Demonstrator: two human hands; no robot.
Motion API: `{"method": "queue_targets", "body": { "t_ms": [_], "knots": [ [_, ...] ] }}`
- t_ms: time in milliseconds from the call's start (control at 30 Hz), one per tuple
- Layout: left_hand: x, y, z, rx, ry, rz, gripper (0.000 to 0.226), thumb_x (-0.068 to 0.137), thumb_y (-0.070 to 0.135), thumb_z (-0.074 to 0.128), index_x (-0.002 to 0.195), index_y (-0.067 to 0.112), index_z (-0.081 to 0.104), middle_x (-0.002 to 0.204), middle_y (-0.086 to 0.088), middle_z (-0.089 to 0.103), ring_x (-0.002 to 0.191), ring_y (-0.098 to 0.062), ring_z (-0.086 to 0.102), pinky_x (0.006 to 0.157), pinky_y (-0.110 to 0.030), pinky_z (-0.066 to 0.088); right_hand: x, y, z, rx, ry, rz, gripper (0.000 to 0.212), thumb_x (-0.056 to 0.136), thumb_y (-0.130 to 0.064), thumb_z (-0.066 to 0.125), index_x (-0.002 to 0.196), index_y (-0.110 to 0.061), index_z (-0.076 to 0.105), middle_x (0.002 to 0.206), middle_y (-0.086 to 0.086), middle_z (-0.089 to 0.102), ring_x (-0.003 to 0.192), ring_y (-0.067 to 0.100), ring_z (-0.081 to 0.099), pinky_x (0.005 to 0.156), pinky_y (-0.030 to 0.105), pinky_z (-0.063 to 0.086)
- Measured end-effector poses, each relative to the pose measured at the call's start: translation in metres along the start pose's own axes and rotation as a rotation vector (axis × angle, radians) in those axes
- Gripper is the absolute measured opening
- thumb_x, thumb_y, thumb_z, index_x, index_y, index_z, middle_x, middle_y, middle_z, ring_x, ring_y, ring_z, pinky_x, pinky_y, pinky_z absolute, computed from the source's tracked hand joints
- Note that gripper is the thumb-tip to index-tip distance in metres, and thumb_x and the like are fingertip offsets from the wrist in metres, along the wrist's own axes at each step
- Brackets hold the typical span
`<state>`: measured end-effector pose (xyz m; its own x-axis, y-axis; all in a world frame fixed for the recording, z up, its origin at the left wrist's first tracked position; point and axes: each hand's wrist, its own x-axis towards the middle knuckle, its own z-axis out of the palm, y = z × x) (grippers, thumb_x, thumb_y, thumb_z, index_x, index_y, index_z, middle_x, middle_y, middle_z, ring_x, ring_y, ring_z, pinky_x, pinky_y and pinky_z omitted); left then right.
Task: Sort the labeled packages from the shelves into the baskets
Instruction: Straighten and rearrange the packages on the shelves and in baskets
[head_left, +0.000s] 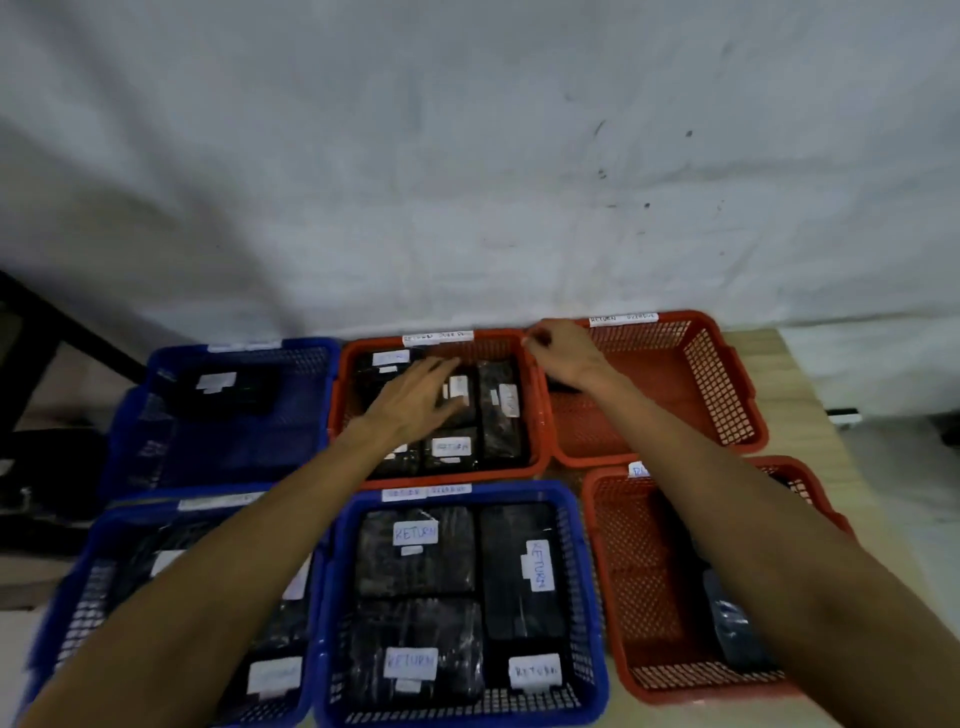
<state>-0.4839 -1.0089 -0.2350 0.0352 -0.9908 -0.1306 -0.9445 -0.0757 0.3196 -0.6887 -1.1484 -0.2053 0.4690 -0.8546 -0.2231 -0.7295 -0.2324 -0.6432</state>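
The left hand (415, 397) lies flat, fingers (441, 369) straight and spread, on the black packages (498, 410) in the middle back red basket (540, 415); it presses or touches them and grips nothing. The right hand (563, 356) sits at the rim between that basket and the far right red basket (737, 395). Its fingers (537, 338) are curled at the rim's back corner, but blur hides whether they hold the rim, pinch something small or hold nothing.

Outward from the hands, the sorting looks well advanced. The middle back red basket is about full of wrapped packages with white labels, one of them reading RETURN. The near blue basket (587, 623) in the middle holds four packages, all labelled RETURN (415, 532). The near left blue basket (78, 597) also holds several, partly hidden by the left arm. The back left blue basket (156, 415) holds one package (223, 389). The far right red basket shows only a dark edge under the right wrist, and the near right red basket (623, 597) has one package (727, 623) at its right side.

The shelves are out of view, so what is left to fetch cannot be told. Judging by the two nearly bare red baskets, more may be due. All baskets stand on a pale counter (805, 364) against a white wall (467, 156).
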Motion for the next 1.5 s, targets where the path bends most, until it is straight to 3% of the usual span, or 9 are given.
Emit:
{"method": "queue_targets", "body": {
  "t_ms": [133, 300, 467, 600, 700, 867, 1067, 1233, 1500],
  "knots": [
    [-0.068, -0.031, -0.051, 0.002, 0.117, -0.025, 0.064, 0.095, 0.046, 0.058, 0.15, 0.019, 0.038, 0.15, -0.007, 0.043, 0.138, -0.028, 0.041, 0.107, -0.047, 0.043, -0.043, -0.09, 0.013, -0.037, -0.038, -0.123, 0.023, 0.093, -0.026, 0.062, 0.109, -0.013, 0.072, 0.115, 0.01, 0.072, 0.109, 0.025, 0.065, 0.094, 0.029, 0.05],
    [-0.182, -0.072, -0.127, -0.018, 0.248, -0.051, 0.059, 0.095, 0.042, 0.06, 0.146, 0.018, 0.044, 0.142, -0.007, 0.051, 0.131, -0.025, 0.048, 0.106, -0.039, 0.042, -0.117, -0.214, 0.046, -0.054, -0.056, -0.304, 0.025, 0.095, -0.026, 0.062, 0.112, -0.012, 0.071, 0.115, 0.01, 0.07, 0.108, 0.023, 0.064, 0.089, 0.026, 0.046],
    [-0.315, -0.118, -0.194, -0.067, 0.385, -0.17, 0.054, 0.09, 0.048, 0.063, 0.137, 0.024, 0.054, 0.128, 0.001, 0.063, 0.117, -0.02, 0.06, 0.101, -0.038, 0.045, -0.193, -0.334, 0.091, 0.024, -0.127, -0.471, 0.022, 0.095, -0.022, 0.062, 0.11, -0.009, 0.071, 0.107, 0.009, 0.072, 0.091, 0.022, 0.07, 0.077, 0.025, 0.05],
    [-0.424, -0.153, -0.253, -0.085, 0.46, -0.205, 0.057, 0.085, 0.047, 0.061, 0.132, 0.015, 0.059, 0.117, -0.006, 0.069, 0.106, -0.025, 0.065, 0.094, -0.039, 0.051, -0.24, -0.431, 0.128, 0.061, -0.198, -0.621, 0.02, 0.096, -0.019, 0.061, 0.107, -0.006, 0.069, 0.099, 0.011, 0.073, 0.083, 0.024, 0.072, 0.066, 0.023, 0.052],
    [-0.496, -0.183, -0.291, -0.086, 0.552, -0.268, 0.043, 0.089, 0.035, 0.069, 0.129, 0.02, 0.061, 0.115, -0.001, 0.071, 0.103, -0.017, 0.067, 0.093, -0.039, 0.053, -0.272, -0.502, 0.151, 0.077, -0.23, -0.743, 0.018, 0.096, -0.022, 0.061, 0.104, -0.011, 0.071, 0.095, 0.005, 0.073, 0.083, 0.017, 0.07, 0.069, 0.024, 0.052],
    [-0.588, -0.235, -0.345, -0.058, 0.652, -0.402, 0.044, 0.092, 0.04, 0.064, 0.133, 0.025, 0.056, 0.117, 0.005, 0.064, 0.106, -0.012, 0.061, 0.094, -0.035, 0.053, -0.309, -0.613, 0.187, 0.075, -0.288, -0.916, 0.021, 0.097, -0.027, 0.06, 0.112, -0.015, 0.069, 0.099, 0.002, 0.073, 0.086, 0.015, 0.071, 0.082, 0.032, 0.056],
    [-0.646, -0.297, -0.415, -0.058, 0.807, -0.459, 0.043, 0.093, 0.038, 0.065, 0.132, 0.024, 0.056, 0.112, 0.007, 0.064, 0.096, -0.002, 0.061, 0.081, -0.016, 0.048, -0.317, -0.729, 0.206, 0.1, -0.255, -1.076, 0.017, 0.099, -0.028, 0.058, 0.11, -0.019, 0.067, 0.096, -0.002, 0.07, 0.082, 0.012, 0.069, 0.073, 0.027, 0.055],
    [-0.655, -0.352, -0.477, -0.01, 0.886, -0.429, 0.041, 0.092, 0.034, 0.067, 0.128, 0.017, 0.061, 0.108, 0.003, 0.068, 0.089, -0.004, 0.064, 0.071, -0.007, 0.042, -0.288, -0.813, 0.214, 0.169, -0.22, -1.076, 0.017, 0.099, -0.023, 0.059, 0.109, -0.013, 0.068, 0.097, 0.004, 0.073, 0.079, 0.015, 0.07, 0.072, 0.03, 0.055],
    [-0.643, -0.448, -0.53, -0.031, 0.964, -0.383, 0.042, 0.091, 0.031, 0.07, 0.128, 0.015, 0.062, 0.108, 0.001, 0.068, 0.099, -0.013, 0.066, 0.091, -0.029, 0.053, -0.236, -0.91, 0.252, 0.168, -0.103, -1.037, 0.016, 0.096, -0.027, 0.062, 0.103, -0.016, 0.071, 0.095, 0.004, 0.073, 0.077, 0.013, 0.067, 0.071, 0.031, 0.052]
  ]
}}
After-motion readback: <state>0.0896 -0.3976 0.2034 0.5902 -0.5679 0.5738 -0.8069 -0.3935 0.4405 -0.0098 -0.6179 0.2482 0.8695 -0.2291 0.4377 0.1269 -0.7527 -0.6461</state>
